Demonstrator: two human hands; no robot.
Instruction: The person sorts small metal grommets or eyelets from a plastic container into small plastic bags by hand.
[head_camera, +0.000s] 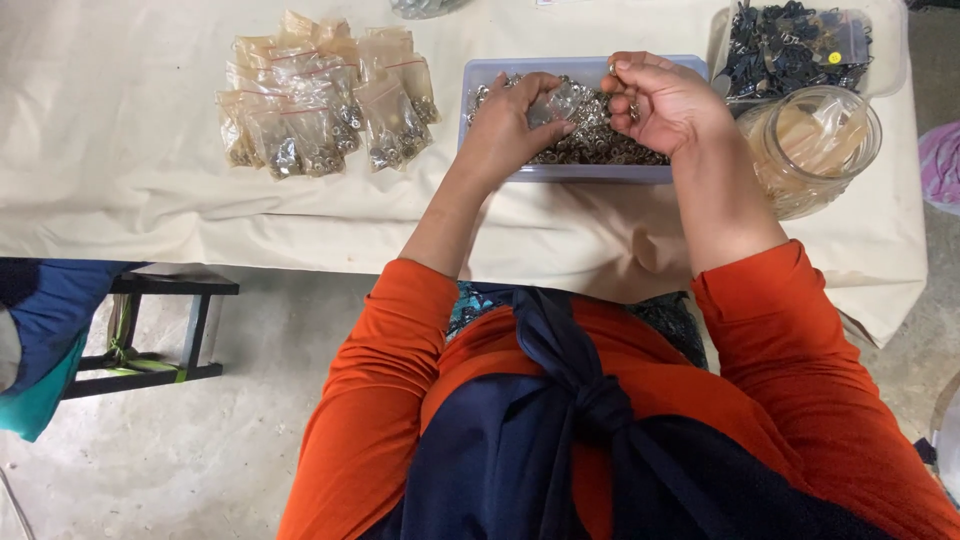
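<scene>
A shallow blue-grey tray (590, 173) full of small metal rings stands on the cloth-covered table. My left hand (508, 125) hovers over the tray and pinches a small clear plastic bag (556, 100) that hangs open above the rings. My right hand (665, 100) is beside it, fingers curled around a few small metal rings at the tray's far right. Both forearms in orange sleeves reach over the table's near edge.
A pile of filled small clear bags (320, 105) lies left of the tray. A clear round jar (812, 150) with empty bags stands at the right, a clear box of dark metal parts (800, 45) behind it. A black stool (160, 330) is under the table's left side.
</scene>
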